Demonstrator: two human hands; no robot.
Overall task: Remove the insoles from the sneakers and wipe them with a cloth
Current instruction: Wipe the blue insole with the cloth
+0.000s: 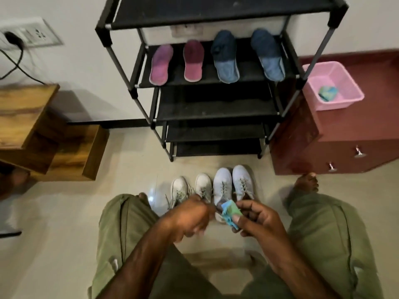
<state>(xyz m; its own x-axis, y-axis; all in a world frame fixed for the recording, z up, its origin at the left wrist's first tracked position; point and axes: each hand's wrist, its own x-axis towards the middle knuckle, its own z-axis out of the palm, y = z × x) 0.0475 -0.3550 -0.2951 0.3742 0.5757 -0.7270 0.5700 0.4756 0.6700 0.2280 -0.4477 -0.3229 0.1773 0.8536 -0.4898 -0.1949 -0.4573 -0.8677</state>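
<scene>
Already four insoles [226, 59] lie on the rack [216, 105], well apart from the sneakers [223, 186] on the floor [64, 212]. The right hand [261, 219] pinches the cloth [232, 211]. The left hand [190, 216] is blurred, fingers curled, and I cannot tell its grip. A loose pinch could drop the cloth onto the sneakers.

Insoles [226, 61] lie on the rack [216, 104]; sneakers [222, 186] stand on the floor [64, 212] before it

The cloth [232, 213] in the right hand [257, 221] is blue and green. Beyond the hands: white sneakers [180, 189], pale grey sneakers [223, 186], pink insoles [160, 65], two-tone blue insoles [226, 61], black rack [216, 104].
</scene>
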